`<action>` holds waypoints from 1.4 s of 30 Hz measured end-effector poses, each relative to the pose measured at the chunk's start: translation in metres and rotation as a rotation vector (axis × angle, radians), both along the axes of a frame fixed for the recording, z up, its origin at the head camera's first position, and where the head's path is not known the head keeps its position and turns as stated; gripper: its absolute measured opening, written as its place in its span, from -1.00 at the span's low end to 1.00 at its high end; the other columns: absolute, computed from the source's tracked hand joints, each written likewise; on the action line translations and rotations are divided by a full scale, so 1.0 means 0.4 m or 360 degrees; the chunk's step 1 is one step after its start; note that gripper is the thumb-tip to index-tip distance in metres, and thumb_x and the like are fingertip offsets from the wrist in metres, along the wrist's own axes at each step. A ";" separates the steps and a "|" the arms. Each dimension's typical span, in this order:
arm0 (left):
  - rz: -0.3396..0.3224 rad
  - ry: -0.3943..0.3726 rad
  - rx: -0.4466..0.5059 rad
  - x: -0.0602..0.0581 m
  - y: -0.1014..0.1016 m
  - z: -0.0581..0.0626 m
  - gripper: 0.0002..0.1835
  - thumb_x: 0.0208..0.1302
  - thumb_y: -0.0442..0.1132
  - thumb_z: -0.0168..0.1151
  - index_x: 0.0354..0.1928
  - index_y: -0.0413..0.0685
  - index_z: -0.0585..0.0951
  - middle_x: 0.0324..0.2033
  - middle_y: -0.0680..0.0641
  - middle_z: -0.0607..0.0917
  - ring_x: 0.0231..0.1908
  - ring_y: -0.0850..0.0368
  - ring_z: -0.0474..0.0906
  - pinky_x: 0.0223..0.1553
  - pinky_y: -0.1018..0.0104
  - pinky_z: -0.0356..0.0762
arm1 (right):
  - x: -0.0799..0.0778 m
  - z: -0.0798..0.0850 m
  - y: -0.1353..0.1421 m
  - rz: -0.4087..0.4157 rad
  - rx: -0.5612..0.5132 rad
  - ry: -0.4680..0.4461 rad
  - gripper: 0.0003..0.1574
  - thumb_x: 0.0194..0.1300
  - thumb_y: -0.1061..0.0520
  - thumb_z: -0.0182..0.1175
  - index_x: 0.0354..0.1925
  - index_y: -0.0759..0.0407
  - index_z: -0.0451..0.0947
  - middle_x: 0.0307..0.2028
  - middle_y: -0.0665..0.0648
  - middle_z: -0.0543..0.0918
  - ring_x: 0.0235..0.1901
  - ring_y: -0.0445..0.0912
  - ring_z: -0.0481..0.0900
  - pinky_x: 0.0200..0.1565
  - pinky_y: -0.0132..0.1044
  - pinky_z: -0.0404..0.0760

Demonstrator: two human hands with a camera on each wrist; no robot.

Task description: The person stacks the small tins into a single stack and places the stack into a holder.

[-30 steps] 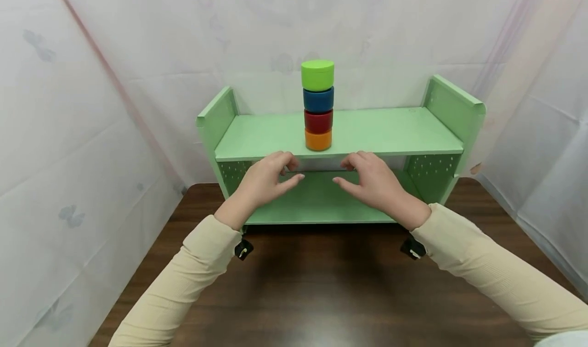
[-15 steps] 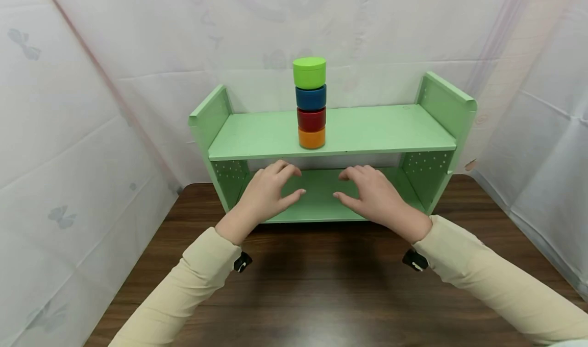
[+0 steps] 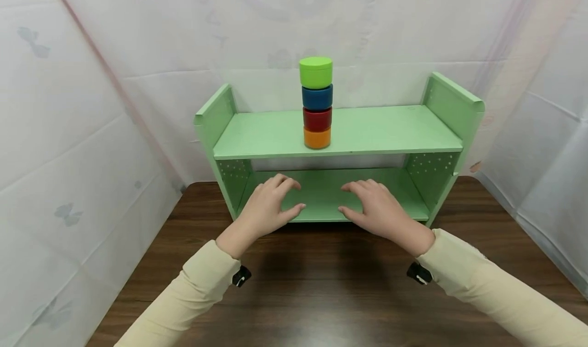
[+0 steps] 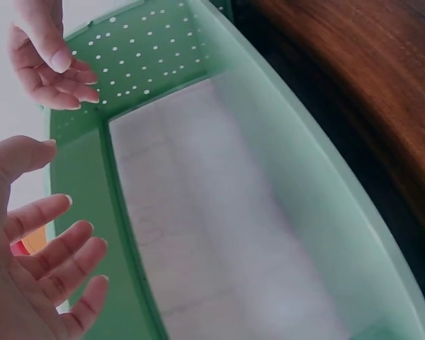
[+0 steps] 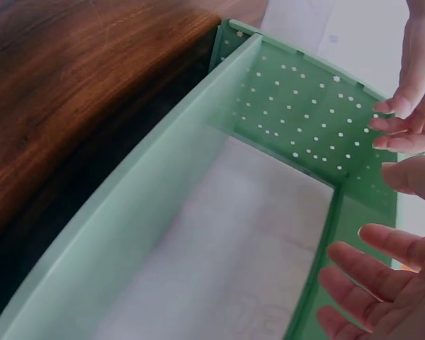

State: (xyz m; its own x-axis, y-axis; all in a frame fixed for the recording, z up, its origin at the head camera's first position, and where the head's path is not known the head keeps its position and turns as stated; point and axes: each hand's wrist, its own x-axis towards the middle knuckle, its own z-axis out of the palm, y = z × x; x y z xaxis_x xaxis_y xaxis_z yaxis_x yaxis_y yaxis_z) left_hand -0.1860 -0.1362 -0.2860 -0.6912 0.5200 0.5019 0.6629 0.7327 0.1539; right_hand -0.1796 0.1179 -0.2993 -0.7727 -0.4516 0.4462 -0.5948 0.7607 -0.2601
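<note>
A stack of round containers stands upright near the front edge of the green shelf's [image 3: 390, 130] upper board. From the top down come a lime green one [image 3: 316, 74], a blue one [image 3: 317, 97], a dark red one [image 3: 317, 118] and an orange one [image 3: 317, 138]. My left hand [image 3: 268, 206] hovers in front of the lower board, fingers loosely bent and holding nothing. Facing it across a gap, my right hand [image 3: 378, 209] hovers likewise with nothing in it. Both hands are apart from the stack. In the left wrist view, spread fingers [image 4: 64, 262] show.
The shelf has raised side panels [image 3: 454, 102] and a bare lower board [image 3: 321, 199]. It stands on a dark wooden table [image 3: 303, 296]. White printed sheets [image 3: 151, 56] hang behind and at the sides.
Both hands have drawn back and down, away from the upper board toward me. The stack stays in place on the shelf; the head view has shifted slightly.
</note>
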 end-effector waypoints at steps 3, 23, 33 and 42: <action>0.0015 -0.0003 0.0020 0.003 -0.007 -0.011 -0.68 0.19 -0.11 0.32 -0.08 -0.09 0.57 -0.13 -0.12 0.60 -0.16 -0.05 0.56 -0.20 0.04 0.50 | 0.003 -0.012 0.001 0.0008 0.0005 0.0016 -0.52 0.19 0.01 0.31 0.01 0.24 0.55 -0.04 0.20 0.64 -0.03 0.14 0.53 0.03 0.13 0.43; 0.0045 -0.0027 -0.0077 0.024 -0.017 -0.103 -0.58 0.17 -0.04 0.32 0.03 -0.05 0.53 -0.04 -0.12 0.57 -0.08 -0.08 0.53 -0.09 -0.06 0.47 | 0.018 -0.089 0.014 0.0011 0.0106 0.0143 -0.43 0.17 -0.01 0.33 0.07 0.25 0.48 0.01 0.23 0.60 0.00 0.16 0.53 0.02 0.11 0.46; 0.0098 -0.0071 -0.0134 0.042 -0.023 -0.135 -0.51 0.17 -0.02 0.32 0.09 -0.07 0.50 0.03 -0.14 0.54 0.00 -0.11 0.50 -0.02 -0.11 0.43 | 0.022 -0.127 0.020 0.0018 0.0130 0.0188 -0.36 0.16 -0.06 0.34 0.10 0.26 0.47 0.07 0.28 0.56 0.04 0.18 0.51 0.06 0.12 0.45; 0.0104 -0.0125 -0.0136 0.040 -0.020 -0.171 -0.47 0.17 0.03 0.30 0.13 -0.05 0.49 0.11 -0.16 0.50 0.07 -0.13 0.47 0.04 -0.17 0.40 | 0.030 -0.166 0.026 -0.0016 0.0169 0.0185 -0.30 0.12 -0.10 0.36 0.12 0.24 0.47 0.08 0.27 0.55 0.04 0.17 0.50 0.11 0.14 0.39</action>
